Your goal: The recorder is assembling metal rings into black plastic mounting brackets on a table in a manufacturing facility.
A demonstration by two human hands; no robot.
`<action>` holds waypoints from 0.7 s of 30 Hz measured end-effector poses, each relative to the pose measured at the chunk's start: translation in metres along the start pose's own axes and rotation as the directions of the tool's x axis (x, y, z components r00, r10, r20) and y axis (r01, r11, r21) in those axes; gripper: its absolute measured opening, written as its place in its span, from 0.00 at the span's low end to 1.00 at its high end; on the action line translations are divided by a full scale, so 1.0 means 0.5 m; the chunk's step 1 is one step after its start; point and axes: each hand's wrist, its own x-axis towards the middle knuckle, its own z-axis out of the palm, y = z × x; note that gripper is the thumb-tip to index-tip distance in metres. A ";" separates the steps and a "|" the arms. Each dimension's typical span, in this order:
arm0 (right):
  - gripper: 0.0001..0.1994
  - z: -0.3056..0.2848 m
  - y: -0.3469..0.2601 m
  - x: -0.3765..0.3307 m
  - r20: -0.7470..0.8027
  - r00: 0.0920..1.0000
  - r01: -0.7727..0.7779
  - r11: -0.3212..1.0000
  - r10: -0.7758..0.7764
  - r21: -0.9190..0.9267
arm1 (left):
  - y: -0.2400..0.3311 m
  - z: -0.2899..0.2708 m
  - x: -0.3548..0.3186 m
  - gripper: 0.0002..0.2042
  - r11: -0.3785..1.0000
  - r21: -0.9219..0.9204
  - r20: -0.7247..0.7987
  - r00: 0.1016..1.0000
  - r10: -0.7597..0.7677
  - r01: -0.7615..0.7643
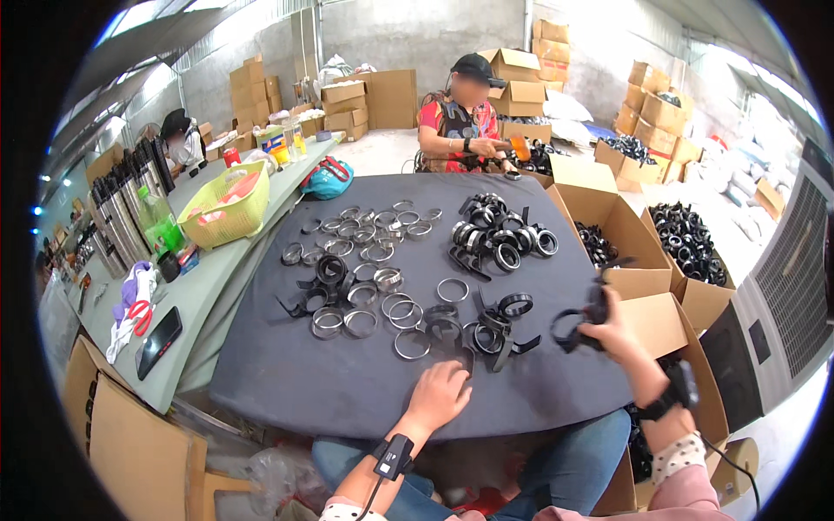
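Observation:
My left hand (439, 392) rests palm down on the dark grey table cover (295, 382), just below a metal ring (411, 344) and a cluster of black clamp parts (492, 326); it holds nothing. My right hand (608, 328) is raised over the table's right edge, gripping a black clamp assembly (580, 317) with a loop hanging to its left. Several silver metal rings (373, 252) lie spread across the table's middle. A further heap of black clamps (499, 233) sits toward the far side.
Open cardboard boxes (647, 252) of black clamps stand at the right. A person in a red patterned top (458, 122) works at the far end. To the left, a green table (204, 286) carries a yellow basket (228, 208), scissors, a phone and bottles.

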 end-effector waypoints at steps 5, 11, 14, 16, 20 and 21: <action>0.44 0.185 0.029 0.051 0.207 0.977 -0.072 0.991 0.048 0.110 | 0.007 0.000 -0.003 0.16 0.994 0.029 0.057 0.993 -0.105 0.103; 0.17 0.175 0.069 0.056 0.179 0.983 -0.071 0.979 0.036 0.192 | 0.015 -0.004 0.007 0.16 0.996 0.017 0.036 0.996 -0.086 0.085; 0.10 0.127 0.070 0.014 -0.086 0.991 0.119 0.955 -0.098 0.273 | 0.007 -0.003 0.003 0.16 0.998 0.001 0.011 0.998 -0.060 0.060; 0.08 0.104 0.045 -0.031 -0.139 0.976 0.209 0.898 -0.167 0.389 | 0.000 -0.009 -0.004 0.16 0.995 -0.043 -0.019 0.996 -0.090 0.090; 0.06 0.068 -0.008 -0.127 0.029 0.987 0.120 0.836 -0.160 0.536 | 0.041 0.002 0.030 0.29 0.952 -0.270 -0.051 0.985 -0.167 0.147; 0.06 0.069 -0.015 -0.143 0.190 0.971 0.045 0.885 -0.148 0.464 | 0.064 0.002 0.046 0.34 0.913 -0.371 -0.031 0.981 -0.194 0.169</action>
